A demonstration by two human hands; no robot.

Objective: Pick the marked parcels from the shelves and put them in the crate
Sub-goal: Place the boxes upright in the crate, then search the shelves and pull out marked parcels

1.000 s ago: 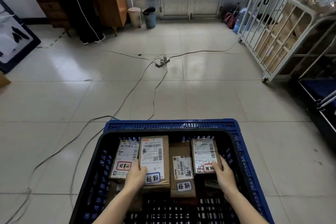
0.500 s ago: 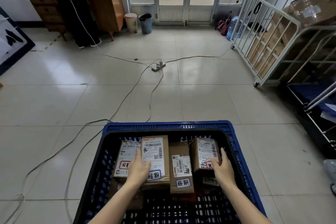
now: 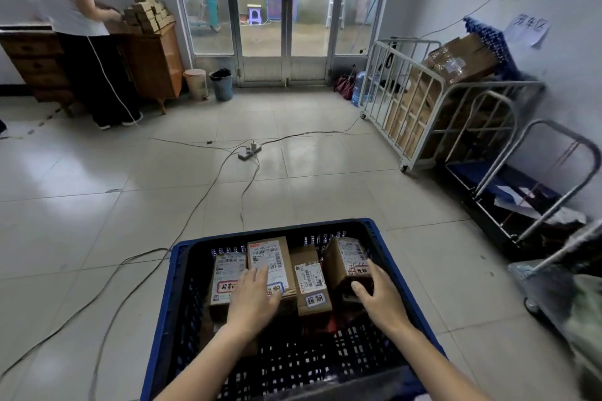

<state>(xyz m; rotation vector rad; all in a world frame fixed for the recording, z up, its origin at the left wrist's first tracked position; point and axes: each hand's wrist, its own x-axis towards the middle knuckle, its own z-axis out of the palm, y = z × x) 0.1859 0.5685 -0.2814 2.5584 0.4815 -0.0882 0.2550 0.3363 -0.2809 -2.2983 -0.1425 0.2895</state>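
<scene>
A blue crate (image 3: 270,230) with a black lattice inside stands on the floor right in front of me. Several brown parcels with white labels and hand-marked tags lie side by side in its far half. My left hand (image 3: 254,299) lies flat with spread fingers on the second parcel (image 3: 267,252), partly over the leftmost parcel (image 3: 227,273). The third parcel (image 3: 311,275) lies untouched between my hands. My right hand (image 3: 379,296) grips the near end of the rightmost parcel (image 3: 345,257), which is tipped up on its edge against the crate's right side.
Cables and a power strip (image 3: 249,153) run over the tiled floor ahead. A white cage trolley (image 3: 407,101) with cardboard boxes and grey platform carts (image 3: 521,172) line the right wall. A person (image 3: 81,10) stands at wooden cabinets back left, near two bins (image 3: 221,85).
My head has lifted, showing more of the room. My right hand has tipped the rightmost parcel up from flat onto its edge. My left hand slid further onto the second parcel.
</scene>
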